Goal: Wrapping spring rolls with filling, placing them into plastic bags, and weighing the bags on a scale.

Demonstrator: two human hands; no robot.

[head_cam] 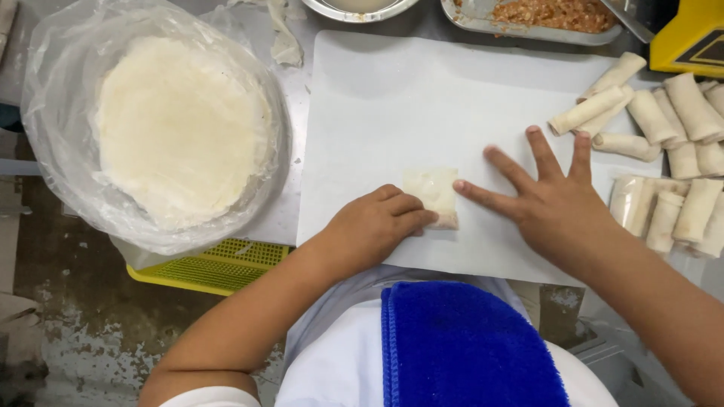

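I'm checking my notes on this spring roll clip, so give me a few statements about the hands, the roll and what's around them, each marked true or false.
1. The left hand touches the half-wrapped roll. True.
2. The right hand grips a finished roll. False: it lies flat, fingers spread, on the white board.
3. The finished rolls are piled at the right. True.
4. The stack of wrappers sits bare on the board. False: it lies in clear plastic, left of the board.
5. The filling tray is at the top. True.
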